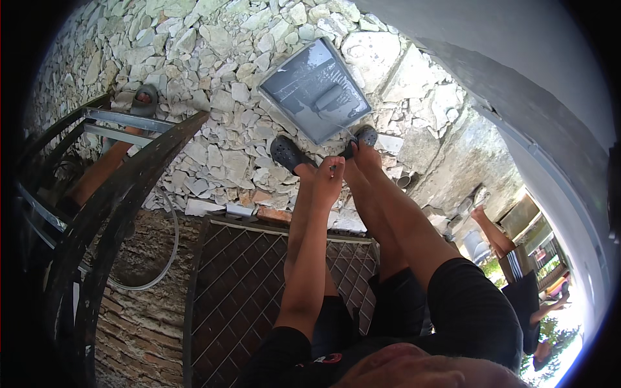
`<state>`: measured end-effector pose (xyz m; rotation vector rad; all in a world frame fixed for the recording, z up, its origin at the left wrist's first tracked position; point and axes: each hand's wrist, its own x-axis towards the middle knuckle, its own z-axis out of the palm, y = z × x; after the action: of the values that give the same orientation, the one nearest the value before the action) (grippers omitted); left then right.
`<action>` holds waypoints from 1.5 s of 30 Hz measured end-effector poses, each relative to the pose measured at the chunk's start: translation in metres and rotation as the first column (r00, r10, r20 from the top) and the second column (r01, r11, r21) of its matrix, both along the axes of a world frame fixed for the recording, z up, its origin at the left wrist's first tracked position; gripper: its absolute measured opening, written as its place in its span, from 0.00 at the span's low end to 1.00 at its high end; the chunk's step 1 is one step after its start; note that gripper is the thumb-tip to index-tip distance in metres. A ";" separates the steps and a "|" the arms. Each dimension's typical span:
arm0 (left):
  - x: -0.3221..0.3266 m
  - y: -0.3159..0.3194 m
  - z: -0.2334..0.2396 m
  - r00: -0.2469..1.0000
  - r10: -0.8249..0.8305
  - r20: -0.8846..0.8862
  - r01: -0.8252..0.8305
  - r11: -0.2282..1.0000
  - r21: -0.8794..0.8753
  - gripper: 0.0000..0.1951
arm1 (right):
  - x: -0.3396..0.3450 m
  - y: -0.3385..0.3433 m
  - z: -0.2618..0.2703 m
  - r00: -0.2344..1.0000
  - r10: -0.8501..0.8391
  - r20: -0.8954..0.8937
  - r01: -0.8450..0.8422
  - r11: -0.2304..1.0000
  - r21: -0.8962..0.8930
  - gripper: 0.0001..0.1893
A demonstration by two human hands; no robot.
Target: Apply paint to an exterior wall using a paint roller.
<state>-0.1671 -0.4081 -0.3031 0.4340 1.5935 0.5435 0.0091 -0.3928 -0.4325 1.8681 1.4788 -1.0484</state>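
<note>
My left hand [334, 177] is raised in front of my shins, its fingers curled; whether anything small is between them I cannot tell. My right hand [367, 154] is low, close to my right clog [367, 135], its fingers around a small dark object [350, 147] that I cannot identify. A thin pale line, like a wire or string, runs from near that object over the edge of a square grey tray [296, 77]. The tray looks wet inside and has a grey, rounded bar-like piece [329, 97] in it. My left clog [285, 152] stands on the stones.
Rough white stones [220, 104] cover the ground. A dark frame with metal rungs [128, 120] stands left, a person's leg and sandal [144, 99] beyond it. A hose [175, 233] loops beside a wire-mesh panel [233, 291]. Right are a wall [548, 97] and another person [521, 286].
</note>
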 end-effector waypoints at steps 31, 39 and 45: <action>0.011 -0.026 -0.027 1.000 -0.011 -0.020 0.011 1.000 -0.016 0.19 | -0.056 0.055 -0.007 0.988 0.077 -0.136 -0.059 0.990 0.130 0.22; 0.009 -0.025 -0.026 0.999 -0.032 -0.044 0.033 0.999 0.025 0.21 | -0.037 -0.035 0.012 0.993 -0.082 -0.083 0.080 0.996 -0.029 0.20; 0.001 -0.025 -0.019 1.000 0.012 -0.025 -0.011 0.999 0.035 0.20 | -0.080 -0.014 -0.002 0.986 -0.100 -0.130 0.094 0.994 -0.048 0.22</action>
<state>-0.1659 -0.4333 -0.3222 0.4600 1.6130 0.5772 -0.0712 -0.4071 -0.4345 1.8891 1.4393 -1.2617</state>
